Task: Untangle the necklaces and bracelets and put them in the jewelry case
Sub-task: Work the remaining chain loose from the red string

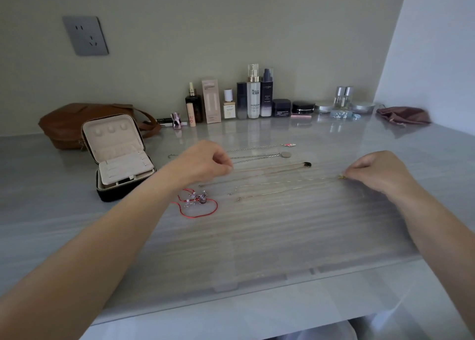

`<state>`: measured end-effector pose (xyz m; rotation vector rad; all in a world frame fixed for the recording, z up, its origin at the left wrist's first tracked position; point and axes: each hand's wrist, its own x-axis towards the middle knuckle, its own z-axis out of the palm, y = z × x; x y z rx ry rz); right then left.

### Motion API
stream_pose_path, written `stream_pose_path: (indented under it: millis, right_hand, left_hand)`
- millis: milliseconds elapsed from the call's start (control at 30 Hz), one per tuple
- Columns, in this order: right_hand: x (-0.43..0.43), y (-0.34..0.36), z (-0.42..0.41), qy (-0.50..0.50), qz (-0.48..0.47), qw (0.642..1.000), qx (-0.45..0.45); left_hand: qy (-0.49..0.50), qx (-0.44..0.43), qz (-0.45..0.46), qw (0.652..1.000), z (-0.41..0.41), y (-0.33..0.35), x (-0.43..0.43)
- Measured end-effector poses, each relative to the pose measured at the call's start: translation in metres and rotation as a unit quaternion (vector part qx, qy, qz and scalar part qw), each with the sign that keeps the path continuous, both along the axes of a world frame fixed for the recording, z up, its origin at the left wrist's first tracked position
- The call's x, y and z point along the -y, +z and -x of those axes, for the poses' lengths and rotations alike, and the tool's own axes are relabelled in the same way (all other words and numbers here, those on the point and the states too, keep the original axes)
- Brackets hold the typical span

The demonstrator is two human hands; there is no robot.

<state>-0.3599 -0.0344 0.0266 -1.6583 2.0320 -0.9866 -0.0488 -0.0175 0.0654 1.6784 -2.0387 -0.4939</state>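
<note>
- From your head view, the jewelry case (115,194) stands open on the tabletop (257,236). Its cream lid is tilted up and back, and the padded tray inside is showing.
- Your left hand (205,162) is just right of the case. The fingers are curled in, with thumb and forefinger pinched on the loose end of the black-pendant necklace (307,164).
- That necklace lies flat and runs rightward away from the case, with its dark pendant at the far end.
- Your right hand (377,172) is well apart from the case, far to its right. Its fingers are curled and the tips pinch the pendant end of the gold necklace (341,177).
- The gold necklace's two thin strands stretch back toward the case and end short of it, nearer you than the black-pendant chain.
- Two silver chains lie straight to the right of the case and farther from you. These are the disc-pendant necklace (285,154) and, beyond it, the pink-pendant necklace (290,145).
- The red cord bracelets (198,200) lie in a tangle right of the case and a little nearer you, beside your left forearm.
- A brown bag (66,123) sits just behind the case.
- A row of cosmetics bottles (254,95) lines the wall behind and to the right of the case.
- A wall socket (86,36) is on the wall above it.
</note>
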Motion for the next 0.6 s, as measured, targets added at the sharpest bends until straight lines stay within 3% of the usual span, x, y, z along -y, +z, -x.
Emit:
stream_pose_path:
  millis: [233, 433, 600]
  right_hand:
    - [-0.008, 0.008, -0.018, 0.044, 0.048, 0.995, -0.069]
    - [-0.023, 0.028, -0.072, 0.175, 0.042, 0.976, -0.118]
    - [-0.034, 0.043, -0.143, 0.323, 0.028, 0.929, -0.177]
  left_hand:
    - [-0.015, 0.052, -0.033, 0.998, -0.027, 0.016, -0.014]
    - [-0.030, 0.065, -0.075, 0.995, -0.057, -0.001, -0.023]
    - [0.024, 0.006, 0.017, 1.000, -0.070, -0.015, -0.020]
